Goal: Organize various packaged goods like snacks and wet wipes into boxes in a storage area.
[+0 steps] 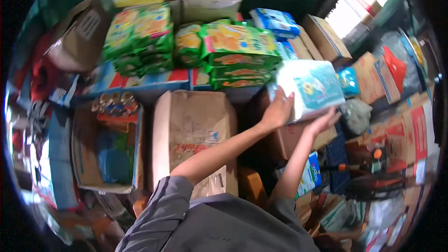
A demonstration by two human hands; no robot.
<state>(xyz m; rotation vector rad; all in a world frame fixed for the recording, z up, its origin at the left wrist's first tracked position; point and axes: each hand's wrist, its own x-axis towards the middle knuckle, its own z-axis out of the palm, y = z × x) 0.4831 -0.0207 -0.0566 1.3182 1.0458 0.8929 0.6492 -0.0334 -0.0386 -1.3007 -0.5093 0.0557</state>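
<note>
Between my two hands is a bulky white and light-blue plastic-wrapped pack (322, 85) with a picture on its front. My left hand (277, 111) grips its near left side, thumb and fingers pressed against the white wrap. Under its near right edge, my right hand (323, 122) supports it, the fingertips partly hidden by the pack. Directly left of it stand piled green and yellow food packets (242, 42). Behind it lie a blue and white pack (276, 22) and a brown carton (329, 37).
A tall brown paper-covered box (196, 121) stands in front of me. To its left, an open carton (84, 158) holds blue and green items, with several small bottles (116, 101) at its far end. Another stack of green packets (140, 37) sits at the back left. Cartons and plastic bags crowd the right.
</note>
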